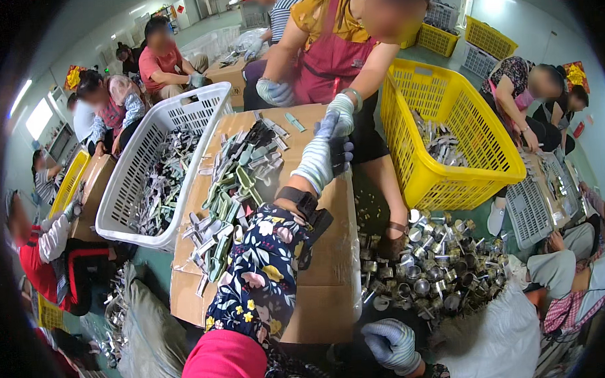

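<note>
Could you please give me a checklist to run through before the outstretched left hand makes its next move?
1. Left hand gloved: ok, a striped glove covers it.
2. Left grip empty: cannot tell, the fingers are turned away from the camera.
3. Room at the far table edge: not ok, a co-worker's gloved hand is right against the left hand.
4. Flat metal parts at hand: ok, they lie heaped on the cardboard table just left of the forearm.
5. Right hand free: cannot tell; it is gloved, curled and low, near the pile of metal cylinders.
</note>
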{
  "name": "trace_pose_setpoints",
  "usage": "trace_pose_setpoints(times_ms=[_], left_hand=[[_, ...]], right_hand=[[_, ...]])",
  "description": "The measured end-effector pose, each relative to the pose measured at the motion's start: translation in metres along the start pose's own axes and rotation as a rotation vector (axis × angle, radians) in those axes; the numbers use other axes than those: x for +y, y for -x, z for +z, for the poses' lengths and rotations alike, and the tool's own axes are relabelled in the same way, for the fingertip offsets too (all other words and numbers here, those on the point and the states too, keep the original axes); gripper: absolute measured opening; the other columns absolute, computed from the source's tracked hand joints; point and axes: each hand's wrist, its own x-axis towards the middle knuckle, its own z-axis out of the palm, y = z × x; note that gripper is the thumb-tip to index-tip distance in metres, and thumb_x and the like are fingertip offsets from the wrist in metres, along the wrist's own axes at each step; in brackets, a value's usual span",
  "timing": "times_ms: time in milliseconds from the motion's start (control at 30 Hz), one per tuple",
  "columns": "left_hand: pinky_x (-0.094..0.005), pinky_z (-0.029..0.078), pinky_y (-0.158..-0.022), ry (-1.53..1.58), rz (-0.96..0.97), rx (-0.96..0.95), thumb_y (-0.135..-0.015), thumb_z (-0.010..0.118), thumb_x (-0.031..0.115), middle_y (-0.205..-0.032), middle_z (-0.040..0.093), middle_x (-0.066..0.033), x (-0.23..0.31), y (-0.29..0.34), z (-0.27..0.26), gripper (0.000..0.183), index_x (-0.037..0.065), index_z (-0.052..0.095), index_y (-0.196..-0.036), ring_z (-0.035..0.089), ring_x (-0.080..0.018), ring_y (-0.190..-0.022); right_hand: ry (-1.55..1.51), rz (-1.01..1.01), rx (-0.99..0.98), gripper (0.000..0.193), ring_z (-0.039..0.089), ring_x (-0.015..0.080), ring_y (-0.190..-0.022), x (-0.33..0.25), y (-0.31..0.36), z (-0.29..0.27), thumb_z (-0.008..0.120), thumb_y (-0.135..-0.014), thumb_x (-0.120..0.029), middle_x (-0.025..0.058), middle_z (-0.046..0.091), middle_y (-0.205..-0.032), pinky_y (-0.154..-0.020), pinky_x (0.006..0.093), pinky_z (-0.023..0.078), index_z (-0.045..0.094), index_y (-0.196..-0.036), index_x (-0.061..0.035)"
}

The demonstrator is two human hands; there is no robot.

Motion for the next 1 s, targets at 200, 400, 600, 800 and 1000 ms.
trace_pose_setpoints(times_ms=[200,400,600,800,1000], left_hand=[[-0.0243,0.039,-0.046,-0.13,0.227,0.049,-0.086,0.063,0.028,-0.064,0.055,0.0018,-0.006,-0.014,0.004,0.016,0.013,0.057,-0.082,0.052,-0.013,-0.052],[-0.024,0.036,-0.043,-0.141,-0.007,0.001,-0.089,0.055,0.022,-0.059,0.051,0.0045,-0.001,0.037,-0.018,0.014,0.012,0.058,-0.08,0.045,-0.0104,-0.047],[-0.023,0.039,-0.044,-0.199,-0.141,-0.06,-0.088,0.06,0.024,-0.062,0.056,-0.0007,-0.053,0.182,-0.021,0.02,0.005,0.061,-0.082,0.05,-0.0111,-0.05],[-0.0245,0.041,-0.051,-0.342,-0.093,-0.037,-0.089,0.058,0.026,-0.061,0.056,-0.0035,-0.102,0.337,-0.035,0.026,0.003,0.062,-0.078,0.052,-0.0117,-0.054],[-0.0264,0.047,-0.064,-0.062,-0.08,0.007,-0.088,0.06,0.017,-0.07,0.063,-0.0055,-0.204,0.419,-0.075,0.02,-0.002,0.065,-0.089,0.058,-0.0132,-0.065]], right_hand=[[0.027,0.004,-0.033,0.019,0.064,0.0284,-0.073,0.004,0.001,-0.006,0.069,-0.072,-0.006,0.011,0.066,-0.081,-0.067,0.0357,0.05,0.066,-0.09,-0.0057],[-0.093,-0.041,0.126,0.013,0.065,0.0236,-0.072,-0.006,-0.003,0.005,0.066,-0.075,-0.001,0.0107,0.066,-0.08,-0.065,0.0306,0.05,0.066,-0.088,-0.0043],[-0.084,0.029,0.196,0.011,0.063,0.0159,-0.068,0.008,0.025,0.003,0.066,-0.079,-0.005,0.01,0.066,-0.077,-0.062,0.0277,0.05,0.066,-0.09,-0.0027],[-0.164,0.068,0.194,0.013,0.063,0.0139,-0.073,0.005,0.039,0.012,0.064,-0.082,-0.004,0.0103,0.067,-0.083,-0.067,0.0259,0.05,0.065,-0.093,0.0008],[-0.36,-0.013,0.203,0.022,0.064,0.0148,-0.078,-0.063,0.047,0.004,0.059,-0.085,-0.001,0.0119,0.067,-0.088,-0.071,0.0261,0.052,0.06,-0.107,0.0028]])
